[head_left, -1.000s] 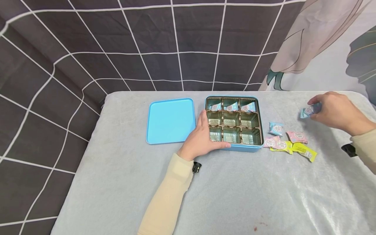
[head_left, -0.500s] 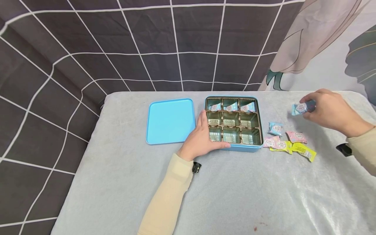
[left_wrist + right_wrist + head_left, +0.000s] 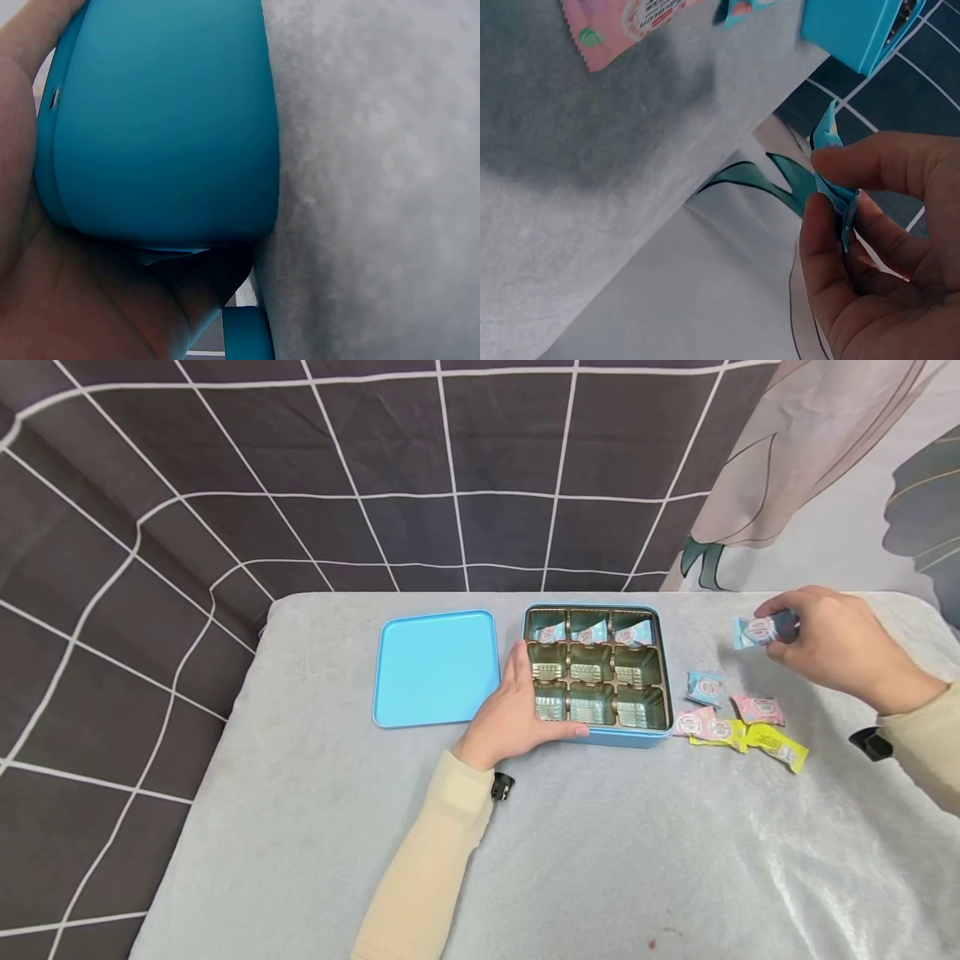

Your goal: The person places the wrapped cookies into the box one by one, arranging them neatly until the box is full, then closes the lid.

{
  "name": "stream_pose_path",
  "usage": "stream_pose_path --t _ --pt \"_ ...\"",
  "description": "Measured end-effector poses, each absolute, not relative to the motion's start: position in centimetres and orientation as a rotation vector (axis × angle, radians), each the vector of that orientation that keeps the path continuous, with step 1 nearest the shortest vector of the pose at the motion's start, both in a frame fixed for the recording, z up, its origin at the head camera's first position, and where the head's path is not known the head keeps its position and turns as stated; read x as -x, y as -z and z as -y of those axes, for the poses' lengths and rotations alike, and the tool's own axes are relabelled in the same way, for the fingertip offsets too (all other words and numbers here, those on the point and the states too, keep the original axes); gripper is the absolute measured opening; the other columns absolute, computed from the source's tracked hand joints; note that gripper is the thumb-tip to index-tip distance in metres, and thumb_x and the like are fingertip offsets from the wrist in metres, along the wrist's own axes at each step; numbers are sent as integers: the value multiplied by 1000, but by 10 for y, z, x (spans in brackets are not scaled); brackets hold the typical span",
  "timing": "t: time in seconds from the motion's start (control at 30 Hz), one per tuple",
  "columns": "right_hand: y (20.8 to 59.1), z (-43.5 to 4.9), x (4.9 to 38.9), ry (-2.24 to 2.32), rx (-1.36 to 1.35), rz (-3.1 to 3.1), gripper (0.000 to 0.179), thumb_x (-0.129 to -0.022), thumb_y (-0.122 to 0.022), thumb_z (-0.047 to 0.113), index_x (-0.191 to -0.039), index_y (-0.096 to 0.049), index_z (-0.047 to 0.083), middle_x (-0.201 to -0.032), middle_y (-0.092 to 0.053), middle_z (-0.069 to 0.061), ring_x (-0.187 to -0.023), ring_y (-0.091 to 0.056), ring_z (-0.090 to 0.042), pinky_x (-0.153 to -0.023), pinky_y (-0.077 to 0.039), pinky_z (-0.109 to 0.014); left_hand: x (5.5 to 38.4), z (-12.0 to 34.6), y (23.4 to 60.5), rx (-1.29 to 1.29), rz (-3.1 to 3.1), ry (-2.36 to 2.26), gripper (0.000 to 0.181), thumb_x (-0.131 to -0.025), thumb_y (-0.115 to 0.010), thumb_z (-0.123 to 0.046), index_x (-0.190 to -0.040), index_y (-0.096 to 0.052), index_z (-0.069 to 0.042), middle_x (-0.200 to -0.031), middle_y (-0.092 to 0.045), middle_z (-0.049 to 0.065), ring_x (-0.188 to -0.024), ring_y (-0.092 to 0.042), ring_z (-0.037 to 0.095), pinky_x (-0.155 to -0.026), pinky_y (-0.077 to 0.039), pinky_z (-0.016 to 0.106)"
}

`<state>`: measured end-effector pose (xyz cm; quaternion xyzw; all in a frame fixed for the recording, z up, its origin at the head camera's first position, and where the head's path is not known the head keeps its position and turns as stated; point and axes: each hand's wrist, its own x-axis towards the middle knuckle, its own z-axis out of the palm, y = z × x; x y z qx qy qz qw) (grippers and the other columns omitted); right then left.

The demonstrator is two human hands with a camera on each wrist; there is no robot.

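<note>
My left hand [image 3: 504,714] lies around the near left corner of a blue box [image 3: 622,740], thumb stretched along the front and fingers straight against the left side. In the left wrist view, the palm is close against the blue wall [image 3: 165,127]. The gold divided insert [image 3: 591,682] has blue-wrapped candies [image 3: 592,633] in its back row; the middle and front rows hold nothing. Right of the box, my right hand [image 3: 843,647] pinches a blue-wrapped candy [image 3: 754,632] between thumb and fingers, above the table. The right wrist view shows this wrapper [image 3: 836,180] edge-on.
Left of the box lies a flat blue lid [image 3: 437,668]. Beside the box's right side are a blue candy [image 3: 704,688], pink candies [image 3: 759,709] and yellow candies [image 3: 778,747], some overlapping. A dark checked curtain [image 3: 405,460] hangs behind the grey-covered table [image 3: 300,827].
My right hand has moved left toward the box with the blue-wrapped candy, slowing over the last half second. The left hand and the box have stayed in place.
</note>
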<state>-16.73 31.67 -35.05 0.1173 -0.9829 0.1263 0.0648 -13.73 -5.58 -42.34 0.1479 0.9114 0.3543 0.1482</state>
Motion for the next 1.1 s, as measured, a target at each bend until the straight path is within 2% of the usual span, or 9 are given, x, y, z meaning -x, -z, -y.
stream_pose_path --t 0.13,0.37,0.53,0.67,0.87,1.1 --pt "350 -313 166 -412 -337 2974 34 -71 -77 -1 -104 -70 -6 -83 -64 -18 -68 -56 -26 -59 -40 -40 138 56 424 -434 -2626 -1020 140 -73 -76 -72 -159 17 -10 -168 16 5 -153 -12 23 -99 -48 42" --pt "349 -308 164 -476 -295 2969 33 -76 -77 2 -108 -72 -2 -97 -69 -25 -73 -67 -36 -64 -43 -40 138 56 425 -443 -2630 -1012 140 -74 -75 -72 -159 17 -11 -168 17 5 -153 -4 20 -105 -44 41" --pt "349 -304 162 -493 -336 2923 33 -75 -77 -1 -107 -73 -1 -101 -70 -25 -77 -70 -41 -66 -40 -34 138 56 424 -432 -2626 -1008 140 -74 -75 -73 -159 18 -12 -168 17 4 -153 -3 20 -102 -46 41" --pt "348 -301 161 -509 -354 2915 34 -75 -79 -2 -108 -73 -1 -106 -68 -26 -80 -69 -42 -68 -40 -38 138 56 424 -432 -2630 -1008 140 -74 -75 -72 -159 17 -11 -168 17 5 -153 -6 21 -101 -47 42" --pt "349 -297 158 -508 -374 2883 35 -74 -81 0 -108 -73 0 -105 -66 -24 -80 -69 -40 -65 -39 -27 138 56 424 -425 -2625 -1012 140 -74 -76 -71 -159 18 -12 -168 17 5 -153 -12 24 -99 -48 43" --pt "349 -292 156 -530 -376 2869 34 -75 -81 1 -108 -74 1 -104 -68 -23 -78 -70 -39 -61 -34 -12 138 56 423 -428 -2622 -1012 140 -74 -76 -71 -158 20 -13 -168 17 5 -153 -11 24 -101 -47 43"
